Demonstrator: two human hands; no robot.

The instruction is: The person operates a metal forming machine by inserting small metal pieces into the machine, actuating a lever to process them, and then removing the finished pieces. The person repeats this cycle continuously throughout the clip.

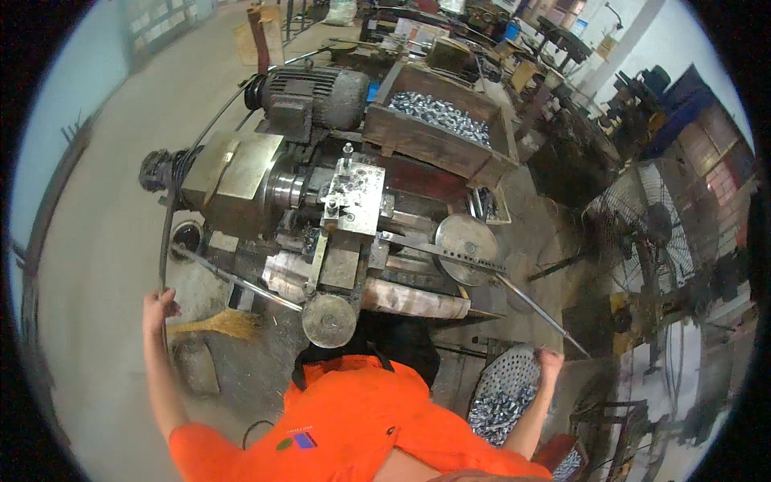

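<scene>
My left hand (161,311) is closed around a long dark rod (166,249), which curves up past the left end of a small metal lathe (241,177). My right hand (550,361) is a fist beside the rim of a perforated basin (506,365) holding small shiny metal parts (498,418). Whatever may be inside that fist is hidden. Close to it, a bright lever (538,308) slopes down from a round handwheel (470,247). In the middle of the lathe sits a tool block (357,198), with a smaller round wheel (329,320) nearest my body.
A grimy motor (317,96) stands behind the lathe, next to a wooden box (426,149) of small metal parts. Another bright bar (249,283) juts out at front left, above a straw broom (217,324). A caged fan (642,210) stands at right.
</scene>
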